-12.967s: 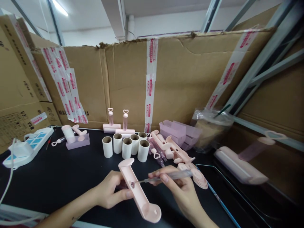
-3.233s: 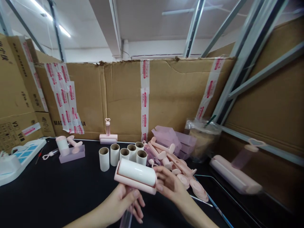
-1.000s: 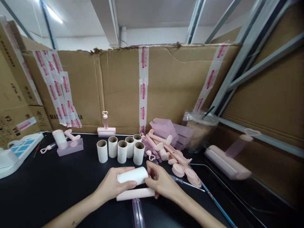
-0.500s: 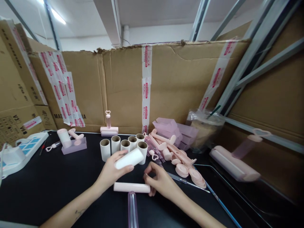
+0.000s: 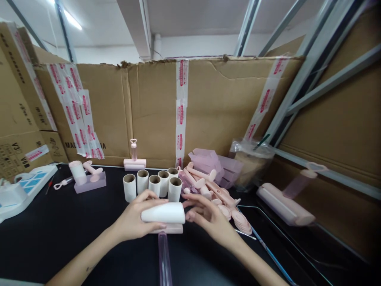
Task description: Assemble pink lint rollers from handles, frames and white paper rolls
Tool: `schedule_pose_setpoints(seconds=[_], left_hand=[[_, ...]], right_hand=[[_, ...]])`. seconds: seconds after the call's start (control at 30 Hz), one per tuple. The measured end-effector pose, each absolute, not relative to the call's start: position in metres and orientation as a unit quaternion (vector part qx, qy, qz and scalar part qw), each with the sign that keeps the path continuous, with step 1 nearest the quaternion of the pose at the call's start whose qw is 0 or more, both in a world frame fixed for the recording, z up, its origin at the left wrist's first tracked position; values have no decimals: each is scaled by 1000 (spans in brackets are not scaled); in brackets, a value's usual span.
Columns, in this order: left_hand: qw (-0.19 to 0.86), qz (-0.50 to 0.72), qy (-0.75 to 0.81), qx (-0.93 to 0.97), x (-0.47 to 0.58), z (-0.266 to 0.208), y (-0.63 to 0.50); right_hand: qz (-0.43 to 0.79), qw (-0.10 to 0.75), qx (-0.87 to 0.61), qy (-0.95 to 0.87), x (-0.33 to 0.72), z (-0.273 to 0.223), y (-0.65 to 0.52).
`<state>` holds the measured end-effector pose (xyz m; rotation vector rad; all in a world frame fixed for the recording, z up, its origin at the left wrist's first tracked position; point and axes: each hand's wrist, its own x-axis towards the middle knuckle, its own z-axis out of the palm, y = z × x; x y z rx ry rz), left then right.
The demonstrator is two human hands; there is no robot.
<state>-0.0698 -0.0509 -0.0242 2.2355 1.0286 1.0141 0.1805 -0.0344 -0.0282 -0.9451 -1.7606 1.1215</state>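
Observation:
My left hand (image 5: 131, 217) is closed around a white sticky-paper roll (image 5: 163, 213), held level with its right end free. Directly below lies a pink lint roller body (image 5: 174, 229), partly hidden by the roll; its clear purple handle (image 5: 164, 258) points toward me. My right hand (image 5: 208, 216) is beside the roll's right end, fingers apart and slightly bent, with nothing visible in them. Several upright white rolls (image 5: 129, 188) with brown cardboard cores stand just behind my hands.
Pink plastic parts (image 5: 205, 180) and round pink caps (image 5: 241, 222) are heaped at centre right, before purple boxes (image 5: 205, 165). Assembled lint rollers stand at the back (image 5: 135, 163) and far right (image 5: 285, 204). A power strip (image 5: 35, 186) lies left. Cardboard (image 5: 149, 111) walls the back.
My left hand has lowered the roll and turned it level above the pink roller body. My right hand has risen to the roll's end, its fingers spreading from a pinch.

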Motion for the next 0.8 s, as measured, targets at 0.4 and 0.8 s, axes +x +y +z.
schedule_pose_setpoints(seconds=[0.4,0.8], left_hand=[[207,343,373,837,-65,-32,-51],[267,378,397,793,-64,-28,-53]], right_hand=[[481,381,-400,-681,171,-32,-45],[402,411,-393,-717,193,-16,-37]])
